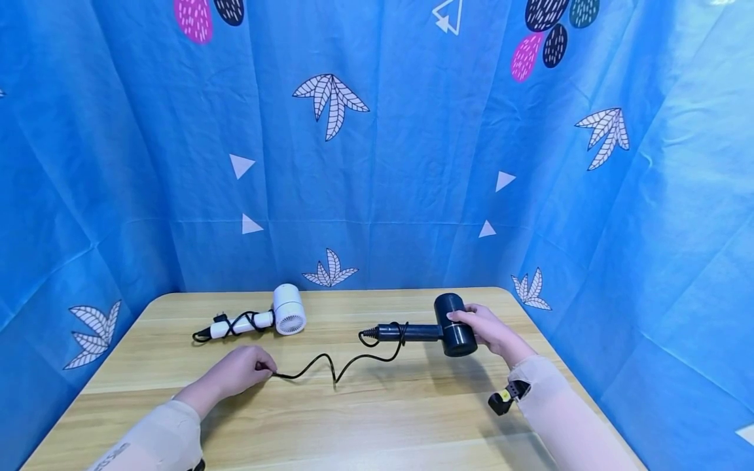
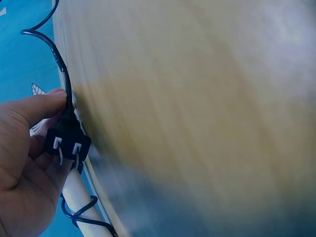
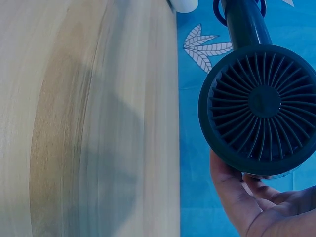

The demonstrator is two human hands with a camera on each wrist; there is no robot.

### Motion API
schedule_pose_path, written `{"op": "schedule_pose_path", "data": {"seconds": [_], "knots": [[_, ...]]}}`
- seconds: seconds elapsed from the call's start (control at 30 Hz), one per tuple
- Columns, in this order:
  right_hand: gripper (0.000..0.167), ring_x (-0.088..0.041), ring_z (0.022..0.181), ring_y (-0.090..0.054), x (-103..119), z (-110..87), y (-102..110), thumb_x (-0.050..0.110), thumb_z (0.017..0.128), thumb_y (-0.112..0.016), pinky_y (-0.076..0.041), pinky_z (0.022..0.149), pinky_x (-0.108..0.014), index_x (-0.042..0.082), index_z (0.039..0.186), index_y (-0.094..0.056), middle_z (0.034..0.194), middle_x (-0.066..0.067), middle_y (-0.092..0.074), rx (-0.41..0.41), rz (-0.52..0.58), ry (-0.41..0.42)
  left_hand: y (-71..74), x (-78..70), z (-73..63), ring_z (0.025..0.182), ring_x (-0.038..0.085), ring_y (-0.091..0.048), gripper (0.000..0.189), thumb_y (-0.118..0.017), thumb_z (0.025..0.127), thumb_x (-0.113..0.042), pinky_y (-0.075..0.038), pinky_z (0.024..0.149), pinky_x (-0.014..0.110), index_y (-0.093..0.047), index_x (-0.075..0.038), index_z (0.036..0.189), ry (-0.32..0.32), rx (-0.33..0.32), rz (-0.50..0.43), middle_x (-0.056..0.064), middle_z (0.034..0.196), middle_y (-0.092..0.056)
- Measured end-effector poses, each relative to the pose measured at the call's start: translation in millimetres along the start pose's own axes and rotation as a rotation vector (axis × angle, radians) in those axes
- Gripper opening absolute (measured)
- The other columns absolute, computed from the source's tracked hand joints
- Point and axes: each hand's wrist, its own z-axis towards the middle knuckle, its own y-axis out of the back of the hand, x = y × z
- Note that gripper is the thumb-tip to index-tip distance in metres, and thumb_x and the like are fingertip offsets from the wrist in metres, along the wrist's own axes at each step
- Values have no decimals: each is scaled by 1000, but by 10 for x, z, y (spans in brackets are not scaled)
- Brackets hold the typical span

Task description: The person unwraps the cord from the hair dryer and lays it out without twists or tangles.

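Observation:
My right hand grips the barrel of a dark hair dryer, whose handle points left over the table. The vented round end faces the right wrist camera, with fingers curled at its lower side. A black cord loops round the handle and runs in a wavy line to my left hand. There, thumb and fingers pinch the cord right beside its two-pin plug, the prongs pointing away from the cord.
At the back left of the wooden table lies a white hair dryer, its black cord wrapped about the handle. A blue patterned curtain hangs behind and along both sides.

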Motion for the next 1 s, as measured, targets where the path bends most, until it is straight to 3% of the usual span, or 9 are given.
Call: {"op": "schedule_pose_path", "data": {"seconds": [0.4, 0.67, 0.83, 1.0], "knots": [[78, -29, 97, -69, -10, -2, 0, 31, 95, -63, -60, 84, -45, -9, 148, -24, 126, -31, -58, -6, 2, -4, -14, -17, 25, 87, 15, -67, 4, -74, 89, -12, -57, 77, 35, -77, -14, 91, 43, 0, 2, -3, 89, -72], [79, -30, 99, -69, -1, 0, -5, 32, 95, -63, -59, 86, -45, -9, 149, -23, 128, -31, -57, -5, -8, -10, 0, -93, 36, 86, 12, -65, 7, -74, 90, -11, -56, 77, 35, -77, -13, 96, 73, -24, 4, -7, 92, -71], [79, -30, 100, -68, 5, -6, -9, 33, 95, -63, -59, 87, -45, -9, 149, -23, 129, -32, -56, -9, -15, -7, 10, -178, 73, 87, 12, -64, 12, -73, 91, -13, -56, 80, 38, -76, -11, 103, 114, -70, 19, -6, 94, -70], [78, -30, 100, -68, 9, -8, -12, 33, 96, -62, -59, 87, -45, -9, 149, -23, 129, -32, -56, -9, -13, -3, 39, -271, 123, 90, 15, -65, 16, -71, 93, -12, -57, 82, 41, -76, -10, 108, 106, -143, 72, -4, 96, -70]]}}
